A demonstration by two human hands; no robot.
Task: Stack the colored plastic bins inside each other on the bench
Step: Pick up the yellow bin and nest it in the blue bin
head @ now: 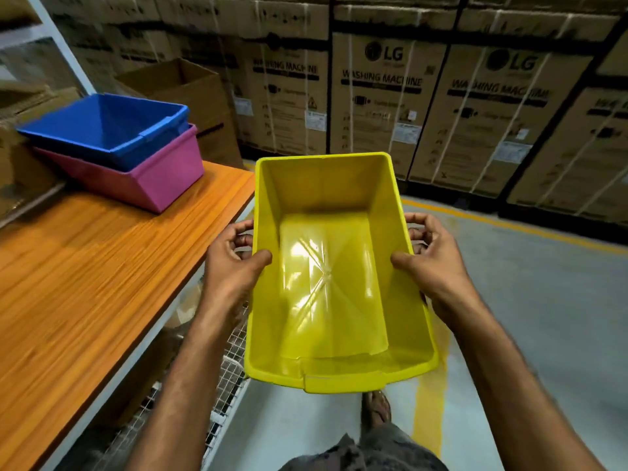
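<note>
The yellow bin is held in the air beside the table, over the floor and well apart from the stack. The left hand and right hand each have a grip on a long side rim, thumb inside the wall and fingers curled outside. The blue bin sits nested, slightly skewed, in the pink bin at the table's far end.

Judgement: the bin is empty, glossy thin plastic, so it is probably light, fairly stiff and slick. Mid-rim holds suit it and should keep it level for nesting.
</note>
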